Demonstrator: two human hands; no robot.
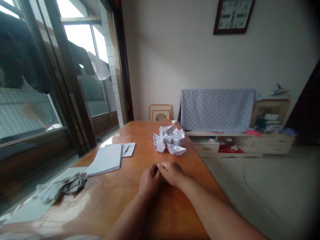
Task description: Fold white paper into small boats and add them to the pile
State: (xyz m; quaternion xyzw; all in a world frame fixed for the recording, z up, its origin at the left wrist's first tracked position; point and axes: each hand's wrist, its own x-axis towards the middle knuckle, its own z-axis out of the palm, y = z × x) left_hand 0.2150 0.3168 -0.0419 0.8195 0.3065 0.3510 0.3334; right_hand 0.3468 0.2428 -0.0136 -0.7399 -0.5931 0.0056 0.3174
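My left hand [150, 180] and my right hand [172, 172] meet at the fingertips over the middle of the wooden table [120, 190]. Both are closed with curled fingers, and nothing shows between them; the palms are hidden. Just beyond them sits a cluster of folded white paper boats [167, 138], several nested into stacks. One paper boat [176, 149] lies at the near right of this cluster, close to my right hand.
Left on the table are a stack of white paper [106, 159], a printed sheet [129, 149] with a dark pen-like item, and a crumpled grey cloth [75, 183]. A small white box [174, 121] is at the far end. Beyond the right edge stands a low cabinet [240, 144] with a cloth-draped object [217, 110].
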